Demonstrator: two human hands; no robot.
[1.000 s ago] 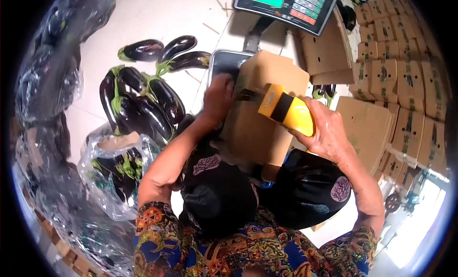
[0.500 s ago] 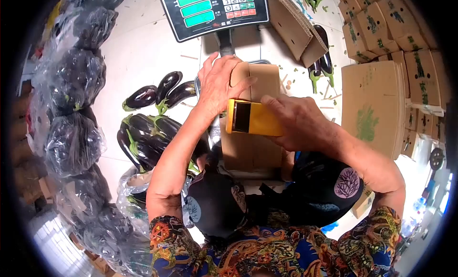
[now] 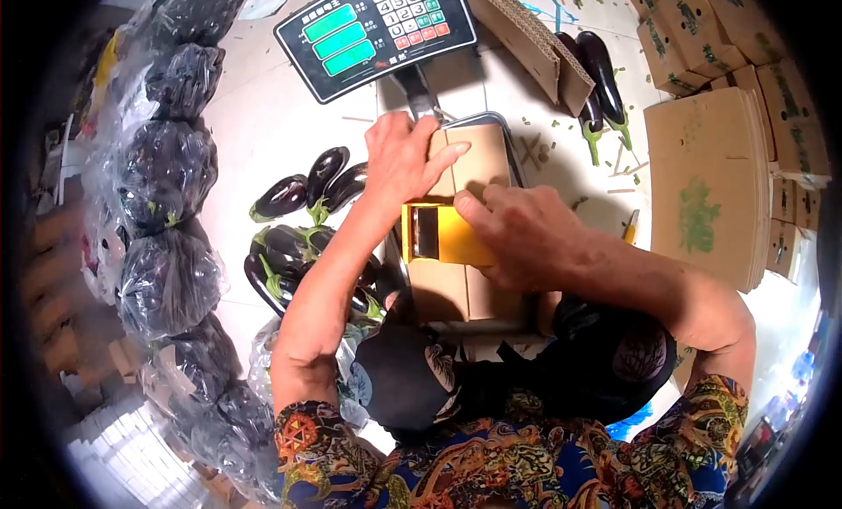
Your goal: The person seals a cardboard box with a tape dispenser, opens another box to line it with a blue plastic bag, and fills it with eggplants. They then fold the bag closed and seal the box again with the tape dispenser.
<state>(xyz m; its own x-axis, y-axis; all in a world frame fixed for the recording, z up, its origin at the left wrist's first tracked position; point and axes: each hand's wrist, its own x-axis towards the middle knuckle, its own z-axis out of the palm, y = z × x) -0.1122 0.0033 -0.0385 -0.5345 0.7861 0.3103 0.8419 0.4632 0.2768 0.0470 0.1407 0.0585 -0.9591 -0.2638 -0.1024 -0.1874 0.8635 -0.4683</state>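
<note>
A closed cardboard box lies on the platform of a weighing scale, its flap seam running away from me. My left hand holds the far left part of the box, with its thumb stretched over the flaps and its fingertips partly hidden. Wrapped round a yellow hand-held tool with a dark window is my right hand. The tool rests across the seam near the box's middle; its underside is hidden. Beyond the box stands the scale's display, with green screens and a keypad.
Loose eggplants lie left of the box, others at the far right beside an upright cardboard piece. Bagged eggplants line the left. Flattened cardboard and stacked boxes stand right. A yellow-handled cutter is near my right forearm.
The view has turned slightly, shifting the scale display left and the eggplants right. The yellow tool sits slightly nearer me and further left on the box. Both hands keep their hold.
</note>
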